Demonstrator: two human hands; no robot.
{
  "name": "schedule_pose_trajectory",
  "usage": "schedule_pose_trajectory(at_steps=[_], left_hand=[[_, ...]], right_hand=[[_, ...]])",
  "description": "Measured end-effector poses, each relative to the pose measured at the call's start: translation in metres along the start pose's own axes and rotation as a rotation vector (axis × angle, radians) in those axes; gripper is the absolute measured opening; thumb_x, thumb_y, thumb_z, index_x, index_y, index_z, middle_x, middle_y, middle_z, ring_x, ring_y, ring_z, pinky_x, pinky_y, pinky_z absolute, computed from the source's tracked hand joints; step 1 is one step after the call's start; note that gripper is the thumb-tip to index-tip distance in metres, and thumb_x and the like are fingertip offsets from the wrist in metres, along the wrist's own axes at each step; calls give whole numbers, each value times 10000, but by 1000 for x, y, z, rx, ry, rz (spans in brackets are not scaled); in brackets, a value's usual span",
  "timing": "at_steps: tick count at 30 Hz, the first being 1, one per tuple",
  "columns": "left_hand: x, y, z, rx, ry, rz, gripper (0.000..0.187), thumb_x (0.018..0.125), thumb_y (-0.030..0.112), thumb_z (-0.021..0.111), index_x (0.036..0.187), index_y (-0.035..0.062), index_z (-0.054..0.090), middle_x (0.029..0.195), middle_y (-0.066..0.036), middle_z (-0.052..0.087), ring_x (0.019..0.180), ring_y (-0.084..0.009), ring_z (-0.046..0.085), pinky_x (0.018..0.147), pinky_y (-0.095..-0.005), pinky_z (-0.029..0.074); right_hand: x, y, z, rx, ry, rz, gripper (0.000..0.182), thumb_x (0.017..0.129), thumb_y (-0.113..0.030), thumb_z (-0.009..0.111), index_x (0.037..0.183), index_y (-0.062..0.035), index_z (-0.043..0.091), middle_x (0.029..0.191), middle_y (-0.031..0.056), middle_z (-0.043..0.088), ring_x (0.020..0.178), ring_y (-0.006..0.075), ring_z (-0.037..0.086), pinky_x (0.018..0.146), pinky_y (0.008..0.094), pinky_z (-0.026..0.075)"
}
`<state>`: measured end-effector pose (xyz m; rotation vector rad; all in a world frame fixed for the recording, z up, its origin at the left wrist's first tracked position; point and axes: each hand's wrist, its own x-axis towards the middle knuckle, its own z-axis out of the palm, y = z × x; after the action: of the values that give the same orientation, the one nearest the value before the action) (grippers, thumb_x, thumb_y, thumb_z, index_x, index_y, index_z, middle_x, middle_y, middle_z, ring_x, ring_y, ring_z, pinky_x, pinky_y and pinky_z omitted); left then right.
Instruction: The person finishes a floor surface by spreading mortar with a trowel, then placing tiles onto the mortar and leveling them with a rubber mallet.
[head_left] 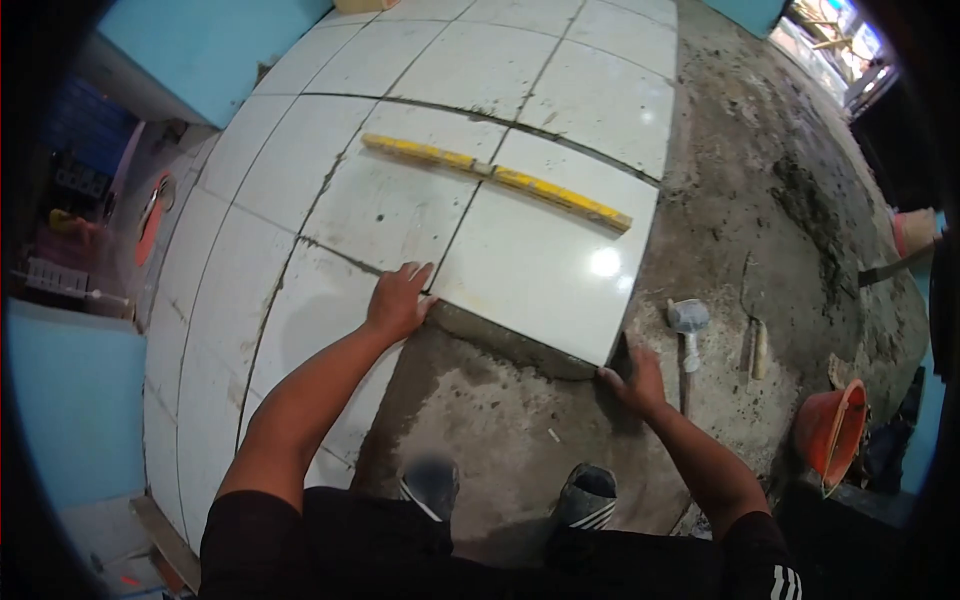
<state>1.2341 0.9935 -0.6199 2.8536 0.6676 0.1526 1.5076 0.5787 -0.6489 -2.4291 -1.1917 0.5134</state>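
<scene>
A glossy white floor tile (545, 265) lies in front of me, its near edge raised above a layer of grey mortar (505, 343). At its near left corner is my left hand (400, 303), fingers stretched over the joint and the neighbouring tile, thumb by the tile's front edge. My right hand (638, 380) grips the near right corner, with the thumb at the front edge and the fingers along the right side, partly in shadow. Across this tile and the one to its left rests a yellow spirit level (540, 187).
A mallet (688, 318) and a trowel (760, 350) lie on rough mortar to the right. Farther right stands an orange bucket (832, 430). White laid tiles (340, 200) extend left and ahead. My shoes (586, 495) are on the bare floor. Blue walls (70, 400) border the left.
</scene>
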Motion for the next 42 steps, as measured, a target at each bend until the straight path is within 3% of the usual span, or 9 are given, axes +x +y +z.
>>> schedule_pose_trajectory(at_steps=[6, 23, 32, 35, 38, 39, 42], left_hand=[[3, 7, -7, 166, -108, 44, 542, 948, 266, 725, 1474, 221, 603, 1318, -236, 591, 1069, -385, 621, 958, -467, 470], [6, 8, -3, 170, -146, 2, 471, 960, 265, 699, 1428, 247, 649, 1283, -246, 606, 971, -401, 634, 907, -468, 508], [4, 5, 2, 193, -123, -5, 478, 942, 266, 720, 1416, 254, 659, 1258, -222, 604, 930, -395, 629, 863, -465, 524], [5, 5, 3, 192, -110, 17, 478, 935, 265, 730, 1409, 252, 664, 1259, -212, 603, 931, -389, 630, 864, -464, 525], [7, 6, -3, 193, -117, 41, 488, 932, 262, 737, 1413, 245, 658, 1255, -210, 600, 931, -382, 629, 871, -464, 524], [7, 6, -4, 191, -122, 43, 489, 934, 261, 736, 1416, 244, 655, 1255, -211, 599, 932, -382, 629, 875, -464, 522], [7, 9, -7, 190, -146, 43, 495, 943, 264, 729, 1429, 228, 643, 1261, -221, 597, 952, -387, 630, 897, -467, 512]], right_hand=[[3, -3, -1, 72, -8, 28, 932, 866, -428, 835, 1566, 2, 395, 1577, 276, 438, 1494, 418, 382, 1234, 493, 304], [6, -5, -4, 17, -8, 10, 914, 856, -412, 834, 1558, 1, 419, 1554, 229, 496, 1511, 351, 387, 1254, 529, 214], [8, -14, -8, -19, -13, -17, 916, 845, -383, 830, 1578, -35, 405, 1546, 236, 504, 1513, 372, 378, 1250, 543, 209], [17, -22, -33, -54, -67, -67, 907, 860, -463, 815, 1577, -73, 418, 1520, 225, 526, 1489, 409, 392, 1237, 574, 201], [39, 11, -32, -31, 67, 43, 890, 882, -548, 765, 1584, -116, 428, 1535, 240, 507, 1482, 466, 373, 1230, 593, 207], [55, 13, -45, 0, 97, 96, 817, 937, -571, 691, 1583, -136, 443, 1554, 251, 483, 1481, 499, 354, 1234, 602, 210], [127, 32, -57, 12, 265, 209, 724, 983, -503, 655, 1565, -114, 469, 1544, 254, 498, 1488, 478, 363, 1241, 612, 208]])
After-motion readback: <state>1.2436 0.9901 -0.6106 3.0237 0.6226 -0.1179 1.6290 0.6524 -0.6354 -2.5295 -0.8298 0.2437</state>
